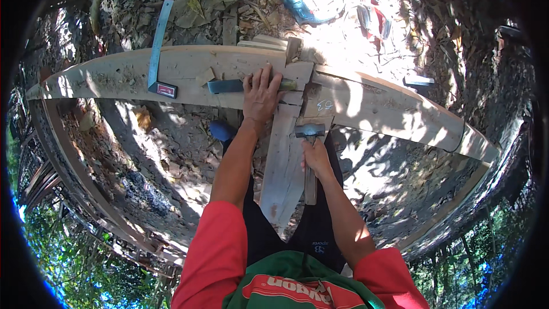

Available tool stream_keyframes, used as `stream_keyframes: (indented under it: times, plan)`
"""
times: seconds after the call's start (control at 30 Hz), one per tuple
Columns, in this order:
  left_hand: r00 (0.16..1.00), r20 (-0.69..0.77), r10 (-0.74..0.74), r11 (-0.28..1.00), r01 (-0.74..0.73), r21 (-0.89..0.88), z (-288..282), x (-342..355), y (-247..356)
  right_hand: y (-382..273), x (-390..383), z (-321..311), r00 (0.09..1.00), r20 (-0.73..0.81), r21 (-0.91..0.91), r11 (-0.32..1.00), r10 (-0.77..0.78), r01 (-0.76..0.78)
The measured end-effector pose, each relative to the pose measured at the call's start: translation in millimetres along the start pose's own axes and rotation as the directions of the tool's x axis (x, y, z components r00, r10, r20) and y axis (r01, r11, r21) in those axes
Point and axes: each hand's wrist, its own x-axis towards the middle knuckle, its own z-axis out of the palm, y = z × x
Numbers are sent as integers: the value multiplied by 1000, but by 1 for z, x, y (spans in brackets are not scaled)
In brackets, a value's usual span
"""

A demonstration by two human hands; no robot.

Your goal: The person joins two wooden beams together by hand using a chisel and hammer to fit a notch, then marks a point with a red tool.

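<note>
The chisel (229, 86) lies flat across the long curved plank (114, 74), its dark blade pointing toward nine o'clock and its handle end hidden under the left hand (261, 92), whose fingers are wrapped down over it and pressed together so that the tool is pinned against the wood. It looks like stiff steel with a sharp edge, light enough for one hand, and best held where the palm sits now, well back from the blade (the handle itself cannot be made out). At five o'clock from that hand the right hand (315, 157) is closed around the wooden shaft of a hammer (310, 134), its metal head up against the plank's near edge; this tool should be top-heavy and wants a firm hold low on the shaft. Between the two hands a pale upright board (283, 160) runs down toward six o'clock. Farther out, a blue framing square (157, 51) rests on the plank at ten o'clock, small offcuts (269, 43) pile at twelve, and a blue power tool (300, 8) lies among dry leaves at one o'clock.
</note>
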Motion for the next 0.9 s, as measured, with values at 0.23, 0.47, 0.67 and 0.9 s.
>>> stream_keyframes:
  times: [0.23, 0.47, 0.67, 0.9]
  plan:
    - [961, 251, 117, 933, -20, -359, -63, -30, -25, -10, -9, 25, 978, -194, -181, 983, -76, 40]
    - [782, 597, -176, 579, 573, -580, -150, -202, -132, 31, 59, 23, 759, -593, -472, 880, -269, -57]
    - [181, 375, -909, 62, 949, -309, -73, -555, -317, 2, 55, 51, 658, -669, -556, 821, -345, -134]
    - [-66, 432, -900, -51, 998, 46, -130, -793, -311, -2, 29, 123, 706, -586, -660, 740, -397, -132]
